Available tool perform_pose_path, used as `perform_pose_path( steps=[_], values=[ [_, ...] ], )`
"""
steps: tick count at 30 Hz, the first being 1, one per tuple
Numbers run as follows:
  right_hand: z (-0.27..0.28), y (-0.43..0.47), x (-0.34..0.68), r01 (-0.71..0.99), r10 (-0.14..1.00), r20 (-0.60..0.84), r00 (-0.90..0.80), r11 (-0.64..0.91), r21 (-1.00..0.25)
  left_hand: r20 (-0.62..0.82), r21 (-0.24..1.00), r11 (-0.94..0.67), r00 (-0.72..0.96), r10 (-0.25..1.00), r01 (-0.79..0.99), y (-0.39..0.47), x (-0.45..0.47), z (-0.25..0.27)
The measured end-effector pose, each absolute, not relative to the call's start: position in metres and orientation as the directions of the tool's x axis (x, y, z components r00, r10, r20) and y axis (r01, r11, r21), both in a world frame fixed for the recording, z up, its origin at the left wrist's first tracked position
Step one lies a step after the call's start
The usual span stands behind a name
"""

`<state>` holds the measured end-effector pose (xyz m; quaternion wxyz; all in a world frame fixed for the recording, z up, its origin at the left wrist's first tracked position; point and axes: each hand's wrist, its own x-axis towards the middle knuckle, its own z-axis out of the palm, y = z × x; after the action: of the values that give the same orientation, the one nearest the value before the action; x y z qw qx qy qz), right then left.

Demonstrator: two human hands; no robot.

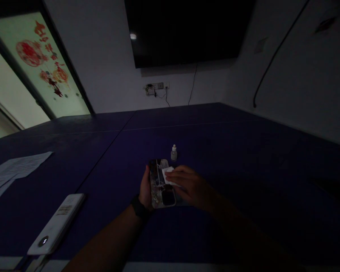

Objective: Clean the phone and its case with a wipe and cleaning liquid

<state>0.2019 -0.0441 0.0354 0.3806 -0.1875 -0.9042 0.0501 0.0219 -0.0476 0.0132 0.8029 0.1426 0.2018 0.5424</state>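
My left hand (145,189), with a dark band on its wrist, is closed around the left side of a smartphone (155,190) in a patterned case. The phone's back faces up, and its camera block sits at the end nearer to me. A folded white tissue (167,174) is pressed on the phone's right half under the fingers of my right hand (188,185), which is closed on it. Just beyond the phone stands a small clear dropper bottle (173,154) with a white cap, upright on the table.
A white power bank (56,224) lies at the left front of the dark blue table (215,151). Printed paper sheets (19,168) lie farther left. Against the far wall are power sockets (155,87) with cables, below a large dark screen (187,30). The room is dim.
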Motion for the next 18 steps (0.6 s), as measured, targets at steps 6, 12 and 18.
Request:
perform_pose_path(
  steps=[6, 12, 18],
  values=[
    [0.034, -0.046, 0.199, 0.201, 0.274, 0.666, -0.694, 0.962, -0.186, -0.124, 0.479, 0.365, 0.350, 0.929, -0.799, -0.049, 0.020, 0.012],
    [0.038, -0.050, 0.200, 0.249, 0.315, 0.689, -0.653, 0.948, -0.198, -0.115, 0.461, 0.354, 0.341, 0.933, -0.814, -0.048, 0.020, 0.010],
    [0.038, -0.040, 0.208, 0.429, 0.437, 0.783, -0.443, 0.870, -0.243, -0.113, 0.497, 0.426, 0.430, 0.896, -0.756, -0.053, 0.025, 0.015]
  ],
)
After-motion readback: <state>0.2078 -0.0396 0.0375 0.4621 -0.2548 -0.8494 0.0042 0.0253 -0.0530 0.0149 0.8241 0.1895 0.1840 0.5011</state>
